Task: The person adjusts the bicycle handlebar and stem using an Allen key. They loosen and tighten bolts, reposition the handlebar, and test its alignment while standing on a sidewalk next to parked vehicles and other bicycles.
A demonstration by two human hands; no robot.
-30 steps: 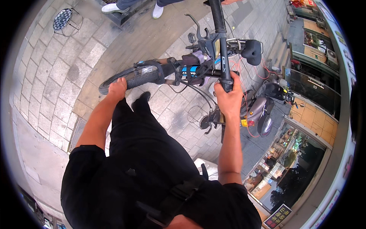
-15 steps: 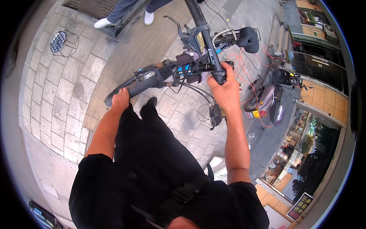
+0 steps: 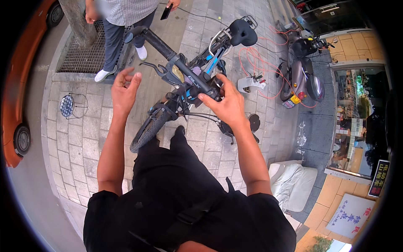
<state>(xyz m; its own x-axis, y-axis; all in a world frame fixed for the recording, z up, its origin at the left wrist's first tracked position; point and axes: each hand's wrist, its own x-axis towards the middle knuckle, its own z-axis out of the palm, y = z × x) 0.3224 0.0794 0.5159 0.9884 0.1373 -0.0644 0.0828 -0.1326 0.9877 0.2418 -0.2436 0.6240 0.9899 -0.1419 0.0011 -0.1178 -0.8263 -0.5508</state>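
A bicycle with a black frame and blue markings stands in front of me, its handlebar (image 3: 191,75) angled up to the far left. My right hand (image 3: 230,105) is at the middle of the bar by the stem, thumb on the near side and fingers round the far side. My left hand (image 3: 126,94) is raised in the air with fingers apart, holding nothing. It is nearest the brake lever (image 3: 152,68) but does not touch it. Below it, the front wheel (image 3: 147,132) rests on the paving by my feet. The saddle (image 3: 243,32) is farther off.
A person (image 3: 130,19) holding a phone (image 3: 166,12) stands at the far left by a tree grate (image 3: 84,56). A small round stool (image 3: 67,106) is left. At right are a tool container (image 3: 250,84), an orange hose (image 3: 247,59), a parked scooter (image 3: 302,80) and a white covered bundle (image 3: 291,185).
My left hand has left the front tyre and risen toward the brake lever. The handlebar has shifted left in view, with my right hand still at its middle. The view has shifted.
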